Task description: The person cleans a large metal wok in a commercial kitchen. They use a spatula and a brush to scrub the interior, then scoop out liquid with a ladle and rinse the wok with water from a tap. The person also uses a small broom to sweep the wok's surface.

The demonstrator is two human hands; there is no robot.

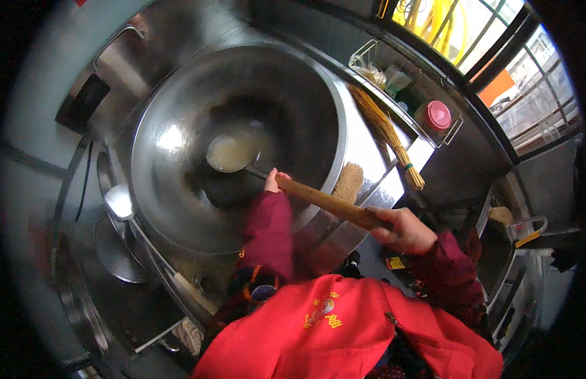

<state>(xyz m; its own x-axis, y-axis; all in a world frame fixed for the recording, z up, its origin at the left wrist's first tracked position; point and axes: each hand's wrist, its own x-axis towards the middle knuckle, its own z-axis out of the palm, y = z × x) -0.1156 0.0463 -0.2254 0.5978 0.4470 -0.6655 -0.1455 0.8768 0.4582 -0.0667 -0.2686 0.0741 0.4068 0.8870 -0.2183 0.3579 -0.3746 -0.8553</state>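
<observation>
Ladle (307, 192) — one, in two hands (403, 230) — apparently holding cloudy liquid (235, 153).

Light: daylight, from the barred window (454, 28) at upper right; its panes, from where I stand, partly washed out. 
Glare: one hard white patch on the left inner wall of the wok (173, 189); bright sheen on the steel counter (364, 142). 
Shadow: the wok's middle dark; lower left dim, detail murky. 
Colour: red apron (287, 344), vivid. 
Focus: left sleeve (268, 227) softly blurred. 
Distortion: straight edges bowed, outer rim fading to black.
</observation>
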